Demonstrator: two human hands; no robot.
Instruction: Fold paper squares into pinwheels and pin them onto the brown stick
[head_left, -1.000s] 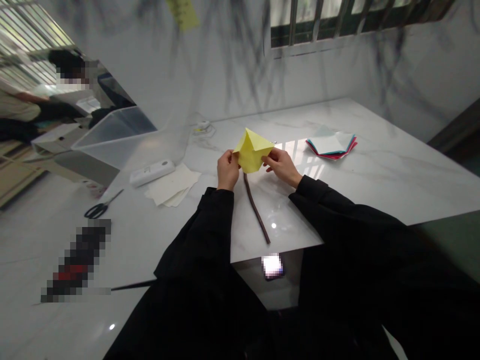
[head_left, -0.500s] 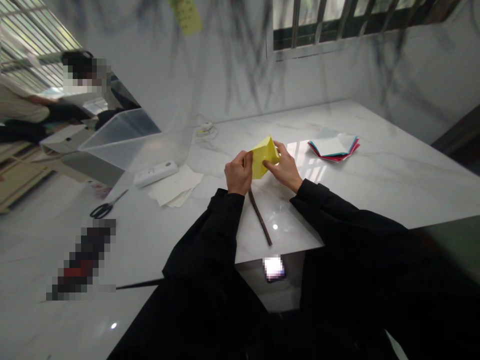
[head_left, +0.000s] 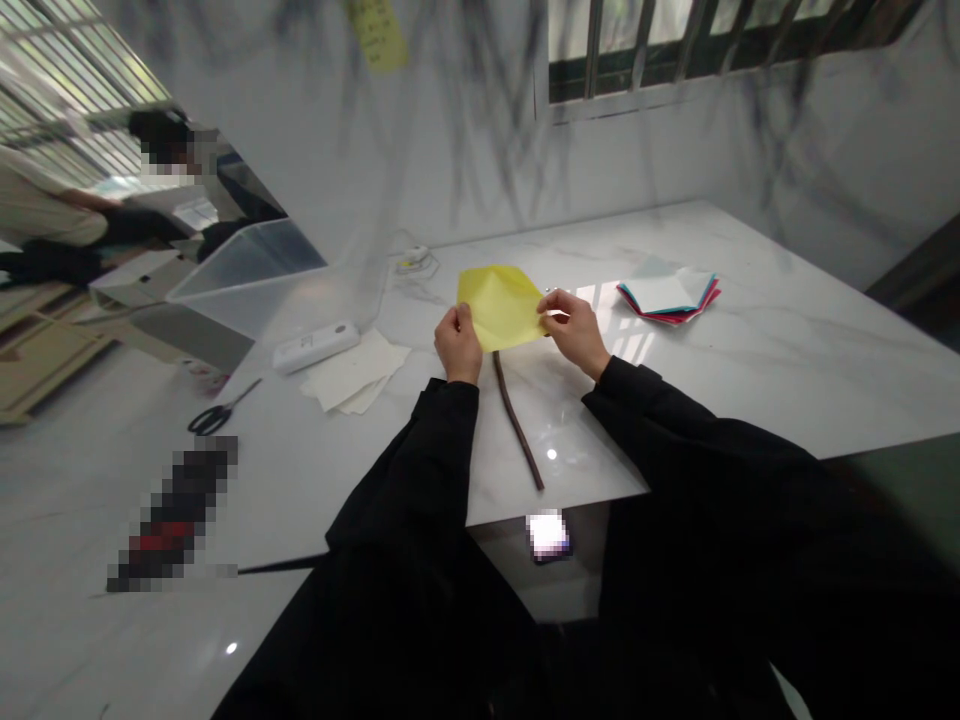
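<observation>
A yellow sheet of paper (head_left: 498,308), lightly creased, is spread between my two hands just above the table. My left hand (head_left: 458,346) pinches its lower left edge, the thumb on the near face. On the other side, my right hand (head_left: 576,332) grips the right corner between thumb and fingers. Below the sheet a thin, dark brown stick (head_left: 516,420) lies on the table, bent slightly; its far end passes out of sight behind the paper.
White paper sheets (head_left: 356,372) and a white oblong case (head_left: 316,347) lie to the left, near a clear plastic bin (head_left: 255,290). Black-handled scissors (head_left: 214,417) rest further left. A stack of coloured paper (head_left: 667,298) sits at right. Another person (head_left: 52,205) sits at far left.
The yellow paper has gone from folded and bunched to opened out nearly flat. My left hand has shifted slightly left, and the gap between my hands has widened.
</observation>
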